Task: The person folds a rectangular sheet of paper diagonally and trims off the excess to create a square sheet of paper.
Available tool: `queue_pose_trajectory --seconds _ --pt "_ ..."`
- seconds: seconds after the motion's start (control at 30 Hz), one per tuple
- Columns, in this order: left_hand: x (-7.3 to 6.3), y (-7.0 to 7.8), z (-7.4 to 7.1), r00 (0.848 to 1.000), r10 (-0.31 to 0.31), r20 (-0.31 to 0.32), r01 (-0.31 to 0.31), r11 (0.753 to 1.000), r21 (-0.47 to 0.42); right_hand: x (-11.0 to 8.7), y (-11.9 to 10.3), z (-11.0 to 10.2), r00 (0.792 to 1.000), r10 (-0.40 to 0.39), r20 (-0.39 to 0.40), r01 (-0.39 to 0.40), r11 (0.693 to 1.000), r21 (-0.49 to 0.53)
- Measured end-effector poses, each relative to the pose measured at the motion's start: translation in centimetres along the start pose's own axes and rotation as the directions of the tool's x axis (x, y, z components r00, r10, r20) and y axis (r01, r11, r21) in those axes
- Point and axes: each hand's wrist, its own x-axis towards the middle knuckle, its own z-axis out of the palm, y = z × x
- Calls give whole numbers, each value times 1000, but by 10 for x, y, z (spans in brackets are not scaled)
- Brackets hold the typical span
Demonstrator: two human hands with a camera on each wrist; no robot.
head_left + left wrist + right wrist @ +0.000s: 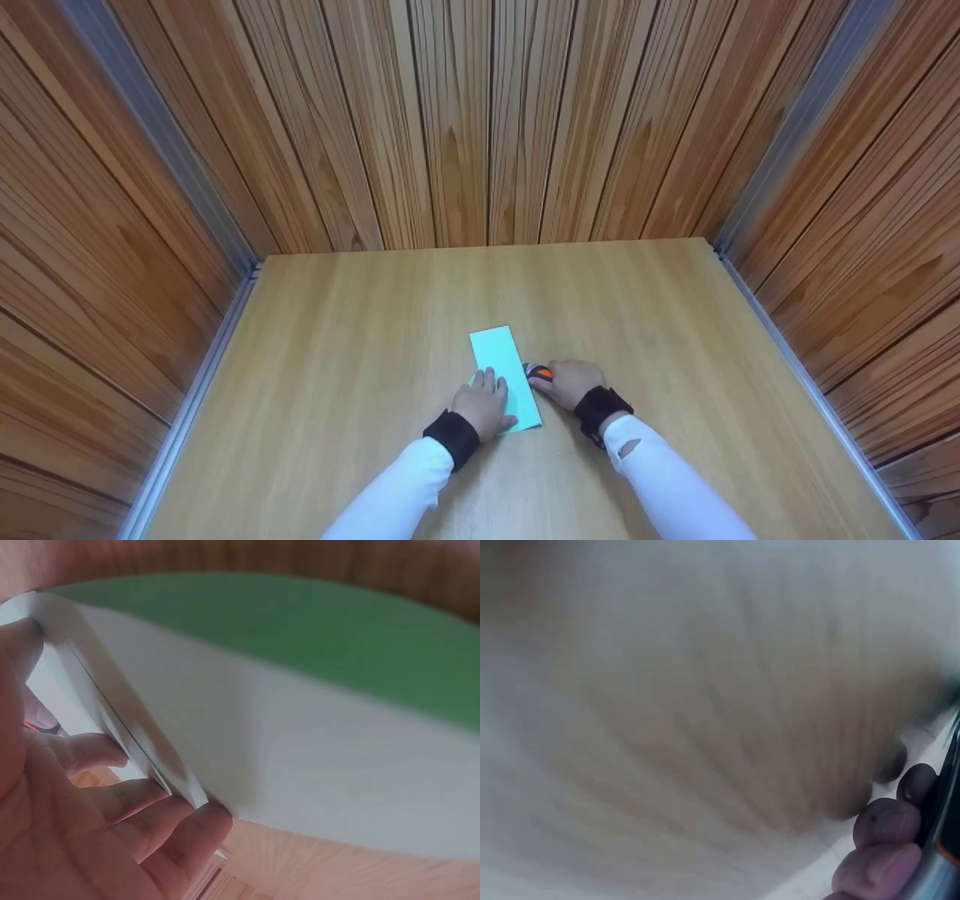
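Note:
A mint-green folded paper (496, 349) lies flat on the wooden table. My left hand (481, 405) rests on its lower left part, fingers extended. In the left wrist view, the fingers of my left hand (112, 817) touch a creased edge of the paper (300, 742), which looks pale with a green band. Beside the paper's right edge, my right hand (576, 381) grips a small black, orange and grey tool (537, 371). In the right wrist view, curled fingers (885, 840) wrap the tool (951, 817); its exact kind is unclear.
The wooden tabletop (360, 337) extends around both hands. Wood-plank walls (465, 135) rise at the back and both sides. Metal rails (191, 397) run along the table's left and right edges. Most of the right wrist view is blurred.

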Motion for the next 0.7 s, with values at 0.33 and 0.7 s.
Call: queue_pose_trajectory --seconds 0.33,0.7 --pt "0 0 1 1000 11 -15 -11 1000 15 0 5 4 999 -11 -38 11 1000 -14" --pt "-10 5 3 999 49 -1 -49 999 -3 -17 11 9 996 -60 -62 58 998 -30"
